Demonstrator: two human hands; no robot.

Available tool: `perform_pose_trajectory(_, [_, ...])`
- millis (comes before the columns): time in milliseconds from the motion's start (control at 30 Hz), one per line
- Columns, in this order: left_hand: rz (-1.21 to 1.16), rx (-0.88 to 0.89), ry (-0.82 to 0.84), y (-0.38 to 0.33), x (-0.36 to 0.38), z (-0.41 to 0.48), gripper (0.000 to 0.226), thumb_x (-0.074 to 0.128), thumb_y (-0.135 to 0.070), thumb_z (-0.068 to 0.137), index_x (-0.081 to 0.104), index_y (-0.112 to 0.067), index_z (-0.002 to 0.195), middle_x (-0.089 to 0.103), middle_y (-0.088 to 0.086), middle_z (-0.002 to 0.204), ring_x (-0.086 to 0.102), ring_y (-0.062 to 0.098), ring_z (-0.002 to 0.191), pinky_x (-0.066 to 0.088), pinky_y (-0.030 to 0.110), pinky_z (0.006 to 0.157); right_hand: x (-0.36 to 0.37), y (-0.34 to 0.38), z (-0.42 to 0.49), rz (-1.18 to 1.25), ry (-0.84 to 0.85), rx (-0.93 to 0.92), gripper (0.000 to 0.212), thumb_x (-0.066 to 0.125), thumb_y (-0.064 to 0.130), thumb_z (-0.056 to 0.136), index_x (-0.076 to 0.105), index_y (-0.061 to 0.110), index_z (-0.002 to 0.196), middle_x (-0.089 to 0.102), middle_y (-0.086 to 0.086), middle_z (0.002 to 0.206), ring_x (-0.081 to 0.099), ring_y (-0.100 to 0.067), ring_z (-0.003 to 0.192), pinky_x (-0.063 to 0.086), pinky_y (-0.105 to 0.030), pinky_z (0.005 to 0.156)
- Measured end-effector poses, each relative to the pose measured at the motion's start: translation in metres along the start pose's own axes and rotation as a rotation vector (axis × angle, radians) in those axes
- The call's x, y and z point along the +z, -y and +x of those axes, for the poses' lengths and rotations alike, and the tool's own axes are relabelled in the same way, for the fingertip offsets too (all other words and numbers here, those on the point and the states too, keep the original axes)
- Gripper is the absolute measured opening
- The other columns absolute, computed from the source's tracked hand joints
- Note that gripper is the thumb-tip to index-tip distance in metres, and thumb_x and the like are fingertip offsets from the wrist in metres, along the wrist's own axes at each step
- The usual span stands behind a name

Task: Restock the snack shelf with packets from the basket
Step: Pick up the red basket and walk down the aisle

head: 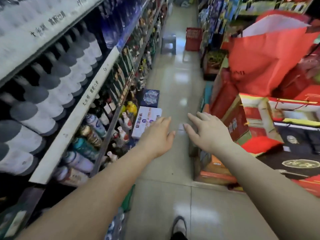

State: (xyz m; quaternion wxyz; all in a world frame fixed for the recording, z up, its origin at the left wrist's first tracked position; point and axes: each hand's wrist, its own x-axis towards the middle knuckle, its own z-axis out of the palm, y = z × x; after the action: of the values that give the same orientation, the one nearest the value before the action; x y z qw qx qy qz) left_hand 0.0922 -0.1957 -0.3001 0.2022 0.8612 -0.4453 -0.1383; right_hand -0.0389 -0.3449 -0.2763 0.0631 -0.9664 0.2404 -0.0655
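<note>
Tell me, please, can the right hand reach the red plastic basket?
Probably not: the right hand is well short of the red plastic basket standing far ahead, though the tiled floor between looks free.

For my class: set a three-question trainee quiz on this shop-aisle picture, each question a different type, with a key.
1. True or false: the left hand holds a packet.
2. Multiple choice: the red basket stands A) far down the aisle, B) at the person's feet, C) on a top shelf.
3. Fill in: the shelves on the left mostly carry ____.
Key: 1 false; 2 A; 3 bottles.
</note>
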Motion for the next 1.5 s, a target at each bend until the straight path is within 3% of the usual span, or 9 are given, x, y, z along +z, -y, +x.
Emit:
perform_pose_trajectory(133, [-0.037,-0.071,0.042,0.009,0.013,0.06,0.059,0.05,-0.035,0.103,0.037,-0.01,0.154,0.04,0.009,0.158,0.036,0.027,0.146,0.034,0.038,0.117,0.031,-0.036,0.067,-0.029,0.053,-0.016,0.063,0.033,0.059,0.096,0.069,0.017,0.127,0.069,-0.015,0.112,0.063,-0.038,0.112,0.05,-0.046,0.092])
perform_pose_trajectory(267, [-0.032,-0.139,0.034,0.042,0.007,0.139,0.054,0.05,-0.036,0.1,0.045,-0.011,0.147,0.047,0.009,0.151,0.047,0.031,0.136,0.042,0.045,0.109,0.05,-0.054,0.158,0.032,-0.003,-0.04,0.05,0.045,0.051,0.095,0.074,0.017,0.116,0.067,-0.019,0.127,0.063,-0.039,0.117,0.052,-0.049,0.096])
perform_pose_trajectory(467, [-0.018,-0.177,0.034,0.104,-0.022,0.296,0.056,0.054,-0.034,0.101,0.041,-0.011,0.151,0.048,0.009,0.149,0.047,0.033,0.134,0.044,0.046,0.106,0.082,-0.075,0.319,0.044,-0.019,-0.015,0.043,0.048,0.049,0.097,0.072,0.018,0.113,0.068,-0.01,0.105,0.063,-0.036,0.107,0.05,-0.045,0.091])
perform_pose_trajectory(733, [-0.054,-0.14,0.125,0.129,-0.068,0.516,0.051,0.05,-0.037,0.103,0.041,-0.015,0.147,0.047,0.003,0.148,0.048,0.026,0.132,0.047,0.042,0.103,0.074,-0.141,0.523,0.077,0.018,0.104,0.047,0.043,0.053,0.099,0.072,0.024,0.123,0.069,-0.006,0.119,0.062,-0.031,0.117,0.05,-0.046,0.1])
perform_pose_trajectory(833, [-0.051,-0.123,0.138,0.125,-0.074,0.603,0.055,0.05,-0.04,0.101,0.04,-0.018,0.15,0.048,0.003,0.147,0.049,0.027,0.132,0.048,0.043,0.101,0.073,-0.178,0.596,0.09,0.012,0.142,0.042,0.053,0.049,0.099,0.073,0.023,0.125,0.07,-0.011,0.126,0.063,-0.034,0.119,0.051,-0.046,0.101])
perform_pose_trajectory(933, [-0.045,-0.11,0.122,0.121,-0.073,0.699,0.057,0.049,-0.04,0.102,0.038,-0.017,0.153,0.044,0.003,0.153,0.046,0.028,0.136,0.044,0.041,0.107,0.087,-0.215,0.679,0.093,-0.009,0.159,0.038,0.054,0.046,0.095,0.076,0.025,0.117,0.074,-0.006,0.109,0.068,-0.033,0.105,0.054,-0.041,0.089])
perform_pose_trajectory(1033, [-0.046,-0.133,0.106,0.116,-0.071,0.796,0.058,0.05,-0.034,0.104,0.034,-0.014,0.156,0.039,0.006,0.158,0.039,0.027,0.142,0.032,0.033,0.114,0.104,-0.253,0.775,0.094,0.062,0.125,0.052,0.041,0.054,0.094,0.071,0.025,0.124,0.072,-0.004,0.104,0.067,-0.033,0.101,0.054,-0.041,0.086])
perform_pose_trajectory(1367, [-0.102,-0.246,0.032,0.136,-0.123,1.08,0.06,0.048,-0.035,0.105,0.031,-0.014,0.158,0.036,0.004,0.16,0.034,0.024,0.146,0.023,0.029,0.117,0.095,-0.354,1.065,0.097,0.237,0.051,0.06,0.037,0.062,0.101,0.042,0.031,0.152,0.054,-0.003,0.145,0.049,-0.027,0.135,0.042,-0.04,0.107])
perform_pose_trajectory(1500, [-0.079,-0.233,0.019,0.173,-0.141,1.217,0.062,0.045,-0.041,0.105,0.027,-0.016,0.16,0.029,0.003,0.165,0.029,0.023,0.15,0.023,0.034,0.123,0.113,-0.394,1.187,0.14,0.129,0.059,0.054,0.047,0.059,0.098,0.059,0.026,0.14,0.064,-0.003,0.13,0.058,-0.027,0.124,0.049,-0.041,0.099])
